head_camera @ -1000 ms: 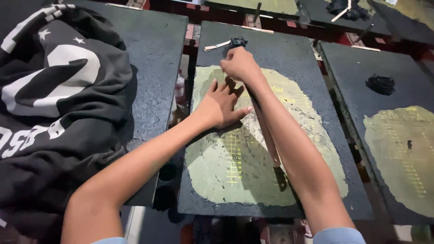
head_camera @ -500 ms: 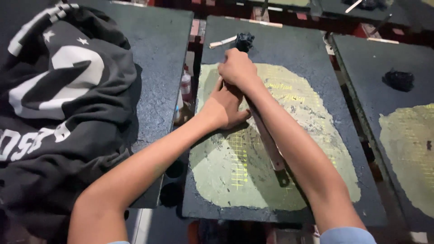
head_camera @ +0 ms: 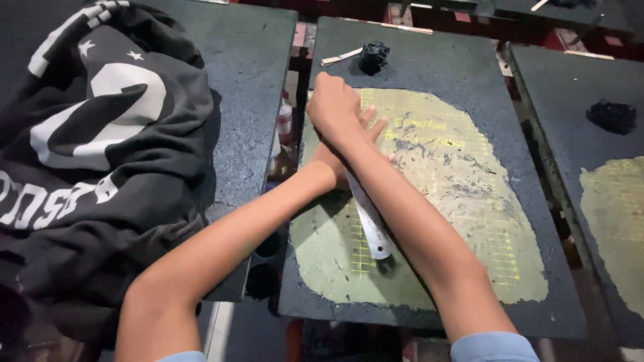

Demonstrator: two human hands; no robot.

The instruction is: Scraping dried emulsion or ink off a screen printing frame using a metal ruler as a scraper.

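My right hand (head_camera: 332, 107) is closed in a fist at the upper left of a yellow-green gridded patch (head_camera: 463, 201) on a dark platen (head_camera: 429, 57). It seems to grip the top end of a long metal ruler (head_camera: 370, 228), which lies slanted on the patch and runs under my right forearm. My left hand (head_camera: 370, 131) lies flat on the patch beneath that forearm, only its fingers showing, resting on or beside the ruler. My arms cross each other.
A black wad (head_camera: 373, 55) and a small wooden stick (head_camera: 341, 57) lie near the platen's far edge. A black garment with white print (head_camera: 94, 161) covers the left platen (head_camera: 255, 74). The right platen (head_camera: 570, 114) carries another black wad (head_camera: 612, 115) and another green patch (head_camera: 617, 214).
My right hand has drawn back from the black wad toward the patch's upper left corner, the ruler shifting left with it. My left hand has slid under the right forearm.
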